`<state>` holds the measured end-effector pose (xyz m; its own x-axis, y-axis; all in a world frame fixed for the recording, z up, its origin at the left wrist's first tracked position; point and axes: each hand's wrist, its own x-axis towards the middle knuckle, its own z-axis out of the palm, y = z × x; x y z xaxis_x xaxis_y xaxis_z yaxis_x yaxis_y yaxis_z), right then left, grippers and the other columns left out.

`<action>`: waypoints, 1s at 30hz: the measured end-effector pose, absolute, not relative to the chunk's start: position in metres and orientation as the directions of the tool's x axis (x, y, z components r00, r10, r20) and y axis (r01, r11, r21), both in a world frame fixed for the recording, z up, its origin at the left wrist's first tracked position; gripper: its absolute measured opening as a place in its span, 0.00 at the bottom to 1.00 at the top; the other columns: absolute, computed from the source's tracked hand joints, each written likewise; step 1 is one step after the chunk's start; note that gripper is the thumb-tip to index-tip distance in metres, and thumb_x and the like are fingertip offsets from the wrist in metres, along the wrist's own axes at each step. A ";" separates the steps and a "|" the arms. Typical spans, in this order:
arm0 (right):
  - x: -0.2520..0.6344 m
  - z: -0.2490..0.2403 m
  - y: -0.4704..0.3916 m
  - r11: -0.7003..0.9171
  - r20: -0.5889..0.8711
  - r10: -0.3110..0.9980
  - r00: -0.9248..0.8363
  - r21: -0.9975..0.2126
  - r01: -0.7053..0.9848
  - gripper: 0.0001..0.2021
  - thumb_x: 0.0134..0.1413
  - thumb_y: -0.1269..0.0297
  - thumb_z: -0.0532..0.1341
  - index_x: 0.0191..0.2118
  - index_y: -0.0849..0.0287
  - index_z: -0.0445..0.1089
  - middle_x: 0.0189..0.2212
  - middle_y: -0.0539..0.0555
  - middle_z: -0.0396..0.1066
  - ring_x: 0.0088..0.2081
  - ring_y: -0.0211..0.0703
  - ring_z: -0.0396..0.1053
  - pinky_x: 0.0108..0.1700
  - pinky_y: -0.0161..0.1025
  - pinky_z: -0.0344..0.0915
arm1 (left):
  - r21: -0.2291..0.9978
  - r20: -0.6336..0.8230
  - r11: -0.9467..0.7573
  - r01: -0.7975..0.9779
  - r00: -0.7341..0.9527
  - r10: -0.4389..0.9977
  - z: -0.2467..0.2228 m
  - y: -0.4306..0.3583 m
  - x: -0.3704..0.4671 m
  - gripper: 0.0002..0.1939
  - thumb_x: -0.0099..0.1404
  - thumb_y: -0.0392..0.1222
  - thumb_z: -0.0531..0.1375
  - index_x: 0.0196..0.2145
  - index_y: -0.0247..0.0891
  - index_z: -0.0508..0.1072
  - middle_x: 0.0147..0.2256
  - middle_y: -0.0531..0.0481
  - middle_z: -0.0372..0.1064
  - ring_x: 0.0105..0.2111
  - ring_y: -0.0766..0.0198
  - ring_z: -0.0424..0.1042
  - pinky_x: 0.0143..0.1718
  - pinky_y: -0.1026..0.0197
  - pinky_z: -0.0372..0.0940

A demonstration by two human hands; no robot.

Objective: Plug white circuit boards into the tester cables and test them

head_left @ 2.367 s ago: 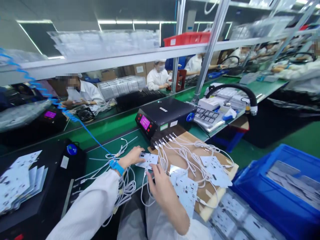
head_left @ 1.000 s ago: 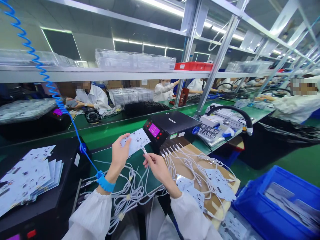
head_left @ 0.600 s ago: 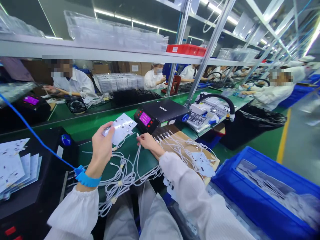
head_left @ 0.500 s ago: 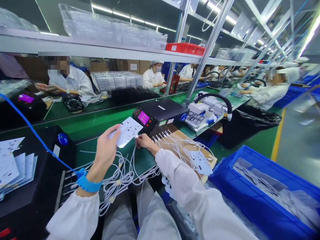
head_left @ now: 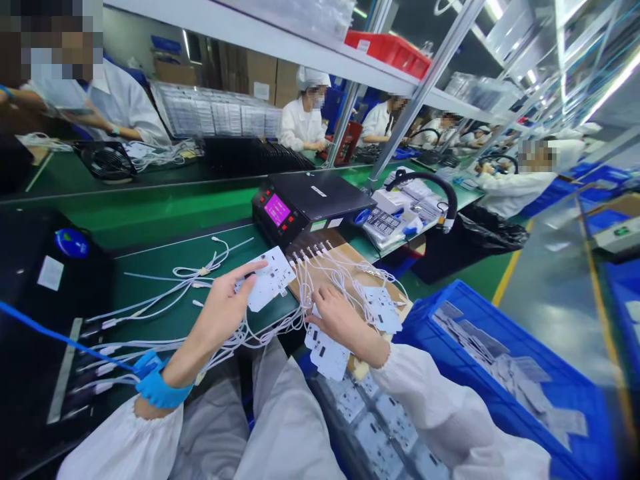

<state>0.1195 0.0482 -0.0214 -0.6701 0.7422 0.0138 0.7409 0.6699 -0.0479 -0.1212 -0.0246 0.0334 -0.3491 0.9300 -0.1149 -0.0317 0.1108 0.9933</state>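
Note:
My left hand, with a blue strap at its wrist, holds a white circuit board by its left edge, thumb on top. Dark components dot the board's face. My right hand has its fingers curled at the upper end of some white circuit boards near the table's front edge. White cables run close beside its fingertips. What sits between those fingers is hard to make out. Another circuit board lies to the right on brown cardboard.
A black test box with a lit purple screen stands ahead. Another black box with plugged cables is at left. A blue bin with grey-white pieces stands at right. Below it, boards fill a tray. Co-workers sit across the bench.
My right hand has left the edge of the held board and moved right and down to the other boards. My left hand keeps the board. The view has shifted.

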 end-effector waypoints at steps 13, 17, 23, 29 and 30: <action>0.165 -0.030 0.079 0.397 0.097 0.904 -0.416 -0.549 0.736 0.14 0.71 0.55 0.54 0.33 0.54 0.65 0.25 0.49 0.71 0.28 0.42 0.69 0.33 0.38 0.60 | 0.761 0.473 -0.405 0.507 -0.006 0.881 0.020 0.010 -0.046 0.23 0.72 0.48 0.61 0.61 0.35 0.75 0.60 0.39 0.73 0.61 0.50 0.73 0.65 0.49 0.69; 0.169 -0.034 0.094 0.239 0.131 0.964 -0.233 -0.811 0.534 0.18 0.67 0.45 0.55 0.32 0.54 0.63 0.24 0.48 0.70 0.26 0.41 0.68 0.31 0.39 0.64 | 0.591 0.631 -0.546 0.594 0.081 0.772 0.009 0.049 -0.028 0.22 0.74 0.45 0.60 0.62 0.35 0.72 0.61 0.37 0.71 0.62 0.50 0.72 0.64 0.48 0.70; 0.168 -0.027 0.105 0.230 0.216 0.972 -0.087 -0.953 0.200 0.23 0.62 0.38 0.61 0.32 0.55 0.66 0.25 0.47 0.68 0.26 0.38 0.67 0.31 0.37 0.67 | 0.517 0.580 -0.545 0.660 0.199 0.790 -0.002 0.081 -0.014 0.29 0.69 0.50 0.67 0.62 0.31 0.71 0.61 0.32 0.69 0.63 0.44 0.70 0.64 0.44 0.68; 0.172 -0.022 0.102 0.303 0.271 0.938 -0.217 -0.944 0.128 0.21 0.65 0.40 0.61 0.32 0.54 0.65 0.26 0.48 0.69 0.29 0.39 0.68 0.36 0.40 0.69 | 0.569 0.437 -0.544 0.617 0.334 0.835 0.002 0.081 -0.011 0.04 0.69 0.35 0.66 0.41 0.36 0.82 0.44 0.45 0.81 0.46 0.55 0.79 0.50 0.55 0.72; 0.174 -0.022 0.102 0.314 0.275 0.929 -0.246 -0.940 0.132 0.21 0.66 0.41 0.60 0.32 0.54 0.66 0.27 0.48 0.69 0.30 0.40 0.68 0.38 0.40 0.69 | 0.576 0.429 -0.546 0.609 0.343 0.835 0.003 0.080 -0.011 0.04 0.68 0.32 0.66 0.38 0.36 0.82 0.40 0.46 0.81 0.43 0.56 0.80 0.47 0.57 0.72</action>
